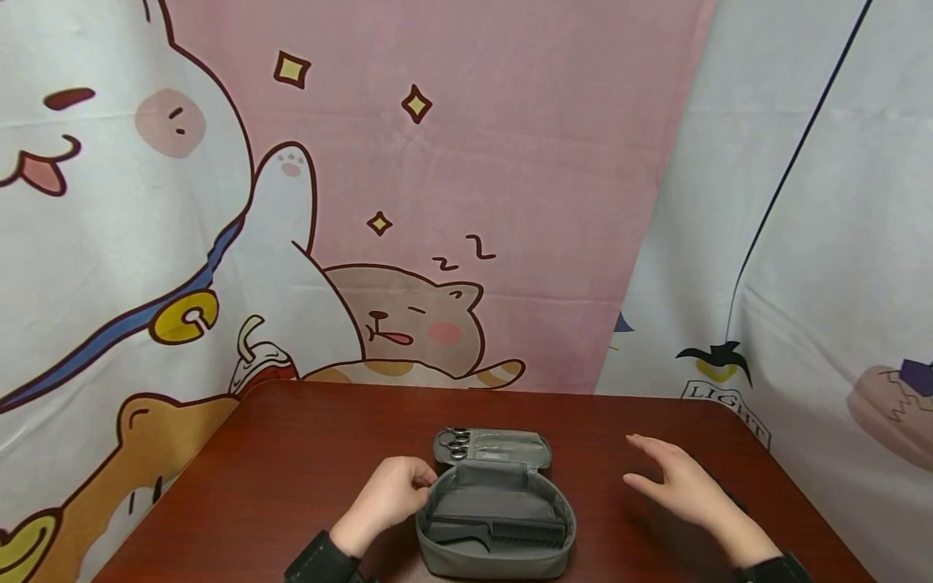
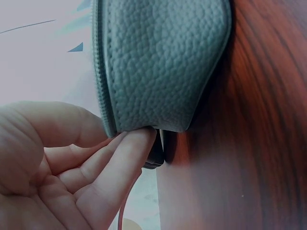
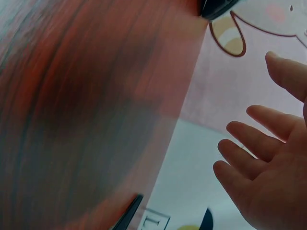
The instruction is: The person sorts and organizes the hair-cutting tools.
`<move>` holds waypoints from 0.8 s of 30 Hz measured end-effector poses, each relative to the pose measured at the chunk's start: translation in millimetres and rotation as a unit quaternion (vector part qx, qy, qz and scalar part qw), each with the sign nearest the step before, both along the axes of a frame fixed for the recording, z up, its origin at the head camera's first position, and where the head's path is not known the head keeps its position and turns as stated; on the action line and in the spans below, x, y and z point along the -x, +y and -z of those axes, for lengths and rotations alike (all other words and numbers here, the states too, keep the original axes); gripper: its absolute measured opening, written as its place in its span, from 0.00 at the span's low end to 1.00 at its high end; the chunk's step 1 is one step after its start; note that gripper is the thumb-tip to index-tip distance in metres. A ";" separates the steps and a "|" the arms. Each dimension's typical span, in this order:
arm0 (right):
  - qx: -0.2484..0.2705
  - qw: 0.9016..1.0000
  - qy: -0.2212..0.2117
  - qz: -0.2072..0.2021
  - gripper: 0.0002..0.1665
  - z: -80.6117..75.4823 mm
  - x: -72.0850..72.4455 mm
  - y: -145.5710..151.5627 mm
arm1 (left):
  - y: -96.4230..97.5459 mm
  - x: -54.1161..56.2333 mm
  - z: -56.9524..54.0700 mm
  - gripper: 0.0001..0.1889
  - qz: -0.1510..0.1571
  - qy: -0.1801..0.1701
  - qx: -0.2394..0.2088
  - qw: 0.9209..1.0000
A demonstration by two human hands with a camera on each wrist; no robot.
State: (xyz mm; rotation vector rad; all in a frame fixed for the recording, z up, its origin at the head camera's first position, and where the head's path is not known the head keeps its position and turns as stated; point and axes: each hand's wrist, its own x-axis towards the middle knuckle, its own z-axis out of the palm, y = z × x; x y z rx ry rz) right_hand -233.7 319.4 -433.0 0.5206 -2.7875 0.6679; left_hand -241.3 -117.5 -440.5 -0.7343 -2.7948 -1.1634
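A grey zip case with a pebbled surface stands on the table, its lid folded back away from me. Inside lies a black comb. Metal finger loops of scissors show at the left of the lid, beside a clear pocket. My left hand pinches the case's back left corner; in the left wrist view the thumb meets the zipper edge and the forefinger touches the side. Off to the case's right, my right hand is held above the table with fingers spread, holding nothing.
The brown wooden table ends at a far edge before a printed cloth with cartoon animals. At the bottom of the right wrist view, a slender black thing shows near the table edge.
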 end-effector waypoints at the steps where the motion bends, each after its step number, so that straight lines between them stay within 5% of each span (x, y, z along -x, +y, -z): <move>1: -0.002 1.000 -0.003 0.008 0.36 0.9 0.1 2.8 | -0.2 0.0 0.2 0.08 0.001 0.002 0.000 1.000; 11: -0.018 0.996 -0.039 0.075 0.42 8.2 4.1 35.8 | 0.1 0.3 2.6 0.09 0.000 0.019 0.005 1.000; 24: -0.046 0.978 -0.140 0.150 0.52 11.6 9.3 63.9 | 0.3 -1.3 4.5 0.08 -0.007 0.016 0.009 1.000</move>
